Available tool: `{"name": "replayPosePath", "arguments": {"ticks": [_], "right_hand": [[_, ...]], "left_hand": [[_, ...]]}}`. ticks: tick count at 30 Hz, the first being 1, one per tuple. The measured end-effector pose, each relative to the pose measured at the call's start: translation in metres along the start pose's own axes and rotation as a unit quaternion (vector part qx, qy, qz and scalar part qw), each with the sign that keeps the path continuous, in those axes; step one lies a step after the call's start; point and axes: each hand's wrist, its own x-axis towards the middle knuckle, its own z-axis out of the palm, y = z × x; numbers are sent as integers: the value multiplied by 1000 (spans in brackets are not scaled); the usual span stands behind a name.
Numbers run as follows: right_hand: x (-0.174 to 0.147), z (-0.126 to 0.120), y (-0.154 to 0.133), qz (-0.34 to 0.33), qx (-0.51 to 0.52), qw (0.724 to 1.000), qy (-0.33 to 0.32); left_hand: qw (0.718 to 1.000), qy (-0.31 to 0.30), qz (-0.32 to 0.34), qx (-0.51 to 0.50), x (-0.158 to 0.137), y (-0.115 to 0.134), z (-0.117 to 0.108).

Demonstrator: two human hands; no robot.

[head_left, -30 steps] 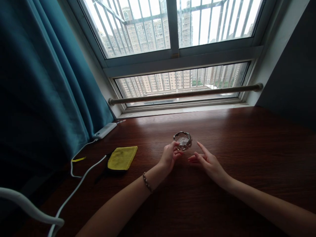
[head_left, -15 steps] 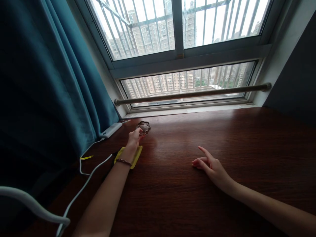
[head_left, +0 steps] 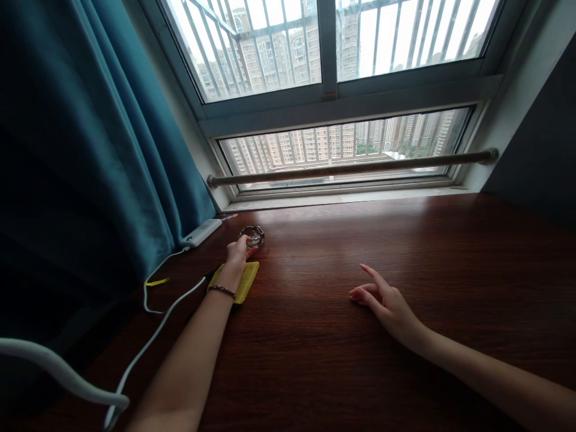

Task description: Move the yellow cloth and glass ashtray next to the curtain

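My left hand (head_left: 237, 247) reaches to the far left of the table, thumb and fingers closed on the near rim of a small faceted clear glass dish (head_left: 255, 239). Part of the dish is hidden behind the fingers; I cannot tell whether it rests on the wood or is slightly raised. Below the wrist lies a yellow cloth-like pad (head_left: 246, 282), partly covered by my forearm. My right hand (head_left: 380, 301) is at the middle right over the bare tabletop, index finger stretched out, the other fingers loosely bent, holding nothing.
A white power strip (head_left: 201, 233) lies by the blue curtain (head_left: 148, 180), with a white cable (head_left: 155, 339) running toward me on the left. A yellow tie (head_left: 157, 281) is on the cord. Behind the brown wooden tabletop (head_left: 315, 348), a metal rail (head_left: 351, 170) crosses the window.
My left hand has shifted a little left and toward me, and the glass dish has moved with it. My right hand stays almost where it was. The view has tilted slightly.
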Motion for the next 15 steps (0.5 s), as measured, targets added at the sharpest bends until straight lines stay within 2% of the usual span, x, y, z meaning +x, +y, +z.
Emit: {"name": "replayPosePath", "arguments": {"ticks": [15], "right_hand": [[-2, 0, -6, -9, -32, 999, -12]], "left_hand": [[1000, -4, -5, 16, 1, -2, 1]]}}
